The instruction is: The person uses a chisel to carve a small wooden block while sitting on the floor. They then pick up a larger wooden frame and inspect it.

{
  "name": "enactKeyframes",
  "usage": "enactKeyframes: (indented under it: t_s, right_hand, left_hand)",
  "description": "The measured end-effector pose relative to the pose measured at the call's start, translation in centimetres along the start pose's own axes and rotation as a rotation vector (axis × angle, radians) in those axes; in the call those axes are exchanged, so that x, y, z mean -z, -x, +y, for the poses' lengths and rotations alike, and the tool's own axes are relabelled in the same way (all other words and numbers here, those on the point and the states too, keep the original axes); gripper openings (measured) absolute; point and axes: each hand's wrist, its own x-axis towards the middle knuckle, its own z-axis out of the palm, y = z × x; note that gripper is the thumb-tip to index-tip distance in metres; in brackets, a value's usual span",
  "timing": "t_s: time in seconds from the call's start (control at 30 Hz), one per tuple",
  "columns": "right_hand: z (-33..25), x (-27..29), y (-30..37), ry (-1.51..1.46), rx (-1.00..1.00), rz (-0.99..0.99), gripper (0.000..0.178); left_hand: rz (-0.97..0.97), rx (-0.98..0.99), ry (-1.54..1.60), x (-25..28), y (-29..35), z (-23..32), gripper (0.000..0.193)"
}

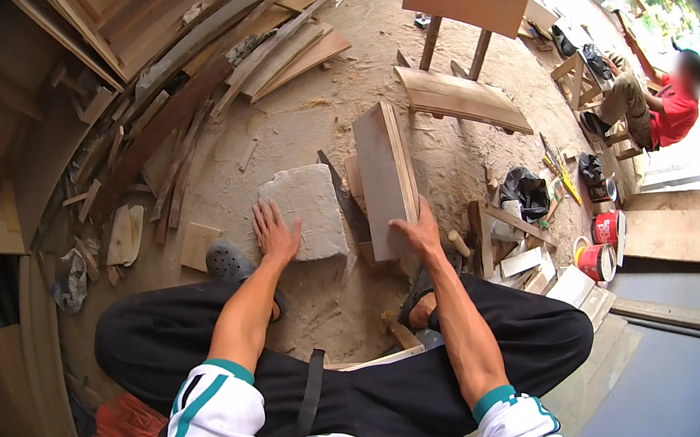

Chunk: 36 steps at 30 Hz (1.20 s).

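My left hand (277,232) lies flat with fingers spread on the left edge of a pale, rough-topped square block (307,213) on the ground. My right hand (416,232) grips the near end of a thick wooden piece (384,180), thumb on its broad face and fingers around the far side. That piece stands on its edge, lengthwise away from me, and its right side shows layered or grooved lines. Between block and wood lies a dark tapered strip (345,197), perhaps a saw blade, partly hidden.
Scrap planks (202,105) pile up at the far left. A wooden chair-like frame (467,101) stands beyond the wooden piece. To the right are red cans (596,260), a black plastic bag (525,192) and a yellow tool (559,169). A person in red (673,109) sits at far right.
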Motion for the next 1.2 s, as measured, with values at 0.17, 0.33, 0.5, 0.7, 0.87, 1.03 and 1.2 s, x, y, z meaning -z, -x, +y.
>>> enactKeyframes:
  t_s: [0.17,0.33,0.5,0.7,0.87,1.03,1.2]
  right_hand:
    - [1.8,-1.5,0.6,-0.204,-0.037,-0.075,0.088]
    - [2.2,-2.2,0.1,-0.131,-0.079,-0.026,0.091]
    - [1.5,-1.3,-1.1,-0.043,-0.031,0.046,0.087]
    - [0.2,-2.2,-2.1,-0.168,-0.047,0.043,0.071]
    - [1.1,-2.4,-2.8,-0.11,-0.013,0.077,0.064]
    - [0.9,-2.5,-2.4,-0.196,-0.014,0.044,0.066]
    - [1.8,-1.6,-2.0,-0.165,-0.016,0.045,0.069]
  left_hand:
    - [0.003,-0.113,-0.038,1.6,-5.6,0.3,0.087]
    - [-0.104,-0.104,-0.104,-0.6,-2.9,1.7,0.086]
    - [-0.053,-0.512,-0.042,-3.7,5.2,2.8,0.081]
    - [0.205,-0.193,0.078,-2.3,5.5,0.5,0.08]
    - [-0.163,0.593,0.595,0.5,0.2,-3.0,0.099]
    - [-0.441,0.721,0.83,0.0,-0.6,-5.8,0.115]
    - [-0.537,0.639,1.073,0.3,-0.3,-3.3,0.113]
